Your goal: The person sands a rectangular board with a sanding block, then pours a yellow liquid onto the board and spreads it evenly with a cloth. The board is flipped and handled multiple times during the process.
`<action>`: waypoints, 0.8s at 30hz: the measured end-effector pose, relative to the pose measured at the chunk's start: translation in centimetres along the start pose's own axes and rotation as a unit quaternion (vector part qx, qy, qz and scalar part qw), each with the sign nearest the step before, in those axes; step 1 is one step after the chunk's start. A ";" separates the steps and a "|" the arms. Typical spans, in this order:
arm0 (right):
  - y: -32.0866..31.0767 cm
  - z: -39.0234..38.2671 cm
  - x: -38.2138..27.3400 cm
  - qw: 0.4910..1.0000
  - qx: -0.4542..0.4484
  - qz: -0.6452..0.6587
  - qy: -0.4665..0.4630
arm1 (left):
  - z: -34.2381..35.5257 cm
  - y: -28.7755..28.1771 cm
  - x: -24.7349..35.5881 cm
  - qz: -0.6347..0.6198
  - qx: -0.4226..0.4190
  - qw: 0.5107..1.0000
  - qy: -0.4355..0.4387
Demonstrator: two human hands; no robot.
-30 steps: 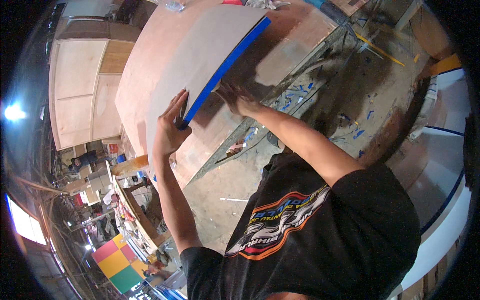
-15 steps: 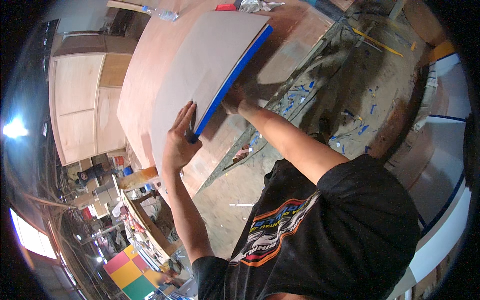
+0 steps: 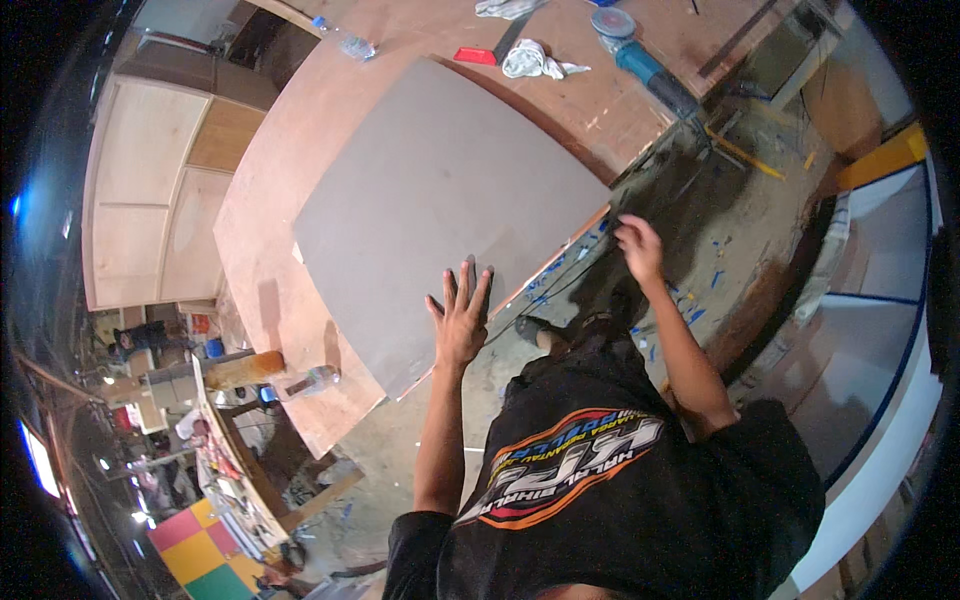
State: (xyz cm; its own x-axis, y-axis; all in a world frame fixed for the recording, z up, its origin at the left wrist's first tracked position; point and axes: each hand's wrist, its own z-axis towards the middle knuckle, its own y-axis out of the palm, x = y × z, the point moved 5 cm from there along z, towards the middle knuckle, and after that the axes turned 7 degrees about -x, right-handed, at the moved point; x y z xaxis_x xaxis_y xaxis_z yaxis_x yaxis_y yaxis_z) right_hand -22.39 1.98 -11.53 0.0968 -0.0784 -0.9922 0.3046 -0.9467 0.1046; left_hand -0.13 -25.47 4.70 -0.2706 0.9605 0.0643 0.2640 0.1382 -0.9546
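Observation:
A large grey panel (image 3: 420, 170) lies on a pinkish plywood work surface (image 3: 270, 160), its near right edge along the surface's edge. My left hand (image 3: 459, 315) rests on the panel near that edge, palm down with fingers spread and nothing held. My right hand (image 3: 637, 245) is just beyond the panel's right corner, fingers loosely curved and apart, with nothing visible in them; I cannot tell if the fingertips touch the edge.
A teal power tool (image 3: 645, 70), red tool (image 3: 478, 55), white rags (image 3: 528, 60) and plastic bottle (image 3: 352, 42) sit beyond the panel. Another bottle (image 3: 312, 382) is at left. Wooden cabinets (image 3: 140, 150) stand left; blue scraps (image 3: 716, 278) litter the floor.
The panel has come down flatter, its blue edge now out of sight. My left hand has moved onto its face; my right hand has come out from underneath toward the right corner.

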 end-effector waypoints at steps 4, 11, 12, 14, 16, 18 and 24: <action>-8.6 -3.8 -0.6 0.987 0.028 -0.136 0.080 | 0.3 3.6 -0.6 -0.008 0.038 0.999 -0.009; -5.9 -2.0 -2.8 0.988 -0.038 -0.113 0.102 | 0.9 3.7 -0.5 -0.014 0.052 0.998 -0.023; -3.9 -1.4 -3.7 0.987 -0.044 -0.088 0.128 | 0.8 3.9 -0.6 -0.010 0.055 0.998 -0.030; 0.0 -0.2 -6.0 0.981 -0.058 -0.042 0.178 | 0.7 4.1 -0.7 -0.001 0.059 0.998 -0.036; 2.6 0.9 -6.4 0.968 -0.066 0.035 0.241 | 0.8 3.7 -0.6 0.013 0.061 0.997 -0.040; 4.9 1.7 -7.1 0.962 -0.064 0.056 0.259 | 0.7 3.5 -0.6 0.007 0.061 0.997 -0.041; 5.4 2.9 -4.6 0.963 -0.061 -0.110 0.237 | 0.2 4.4 -1.2 0.032 0.041 0.998 -0.039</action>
State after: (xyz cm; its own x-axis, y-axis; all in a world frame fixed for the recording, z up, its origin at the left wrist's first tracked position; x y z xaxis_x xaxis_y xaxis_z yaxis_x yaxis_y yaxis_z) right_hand -23.97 -3.72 -6.60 0.4302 0.2982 -0.8521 0.4732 -0.8783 -0.0685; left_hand 1.14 -26.11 0.39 -0.3267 0.9450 -0.0178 0.2065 0.0530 -0.9770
